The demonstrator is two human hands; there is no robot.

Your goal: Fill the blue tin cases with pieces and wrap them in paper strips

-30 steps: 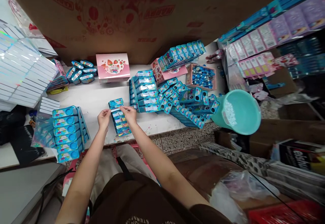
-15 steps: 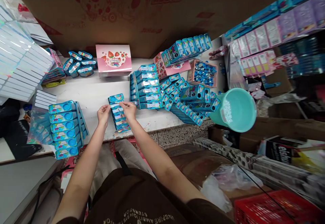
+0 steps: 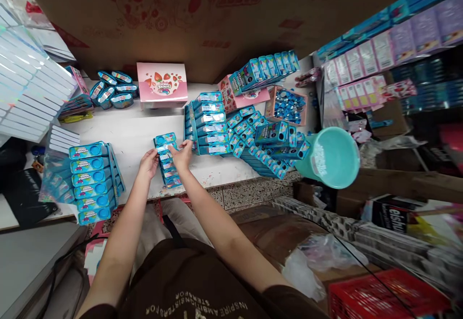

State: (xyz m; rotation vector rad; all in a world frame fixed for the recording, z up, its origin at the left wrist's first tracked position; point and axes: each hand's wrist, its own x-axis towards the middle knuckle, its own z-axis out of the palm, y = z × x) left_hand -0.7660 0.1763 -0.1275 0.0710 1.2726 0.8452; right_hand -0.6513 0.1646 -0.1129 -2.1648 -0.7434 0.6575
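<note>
A row of small blue candy boxes (image 3: 169, 167) lies on the white table in front of me, some with shiny strips across their tops. At the row's left edge is my left hand (image 3: 148, 163), its fingertips closed together near the second box from the far end; what they pinch is too small to make out. My right hand (image 3: 183, 156) is over the right side of that same box. Its thumb rests on the box top while the index finger is spread off to the right.
Left of the row stands another stack of blue boxes (image 3: 90, 178), beside sheets of pale strip labels (image 3: 64, 140). A banded block of boxes (image 3: 210, 123) lies to the right. Beyond are a pink strawberry box (image 3: 161, 83), a tray of blue gems (image 3: 288, 106) and a turquoise bucket (image 3: 342, 157).
My right thumb has pressed down onto the second box, and the right fingers have spread away from it. My left hand has barely moved.
</note>
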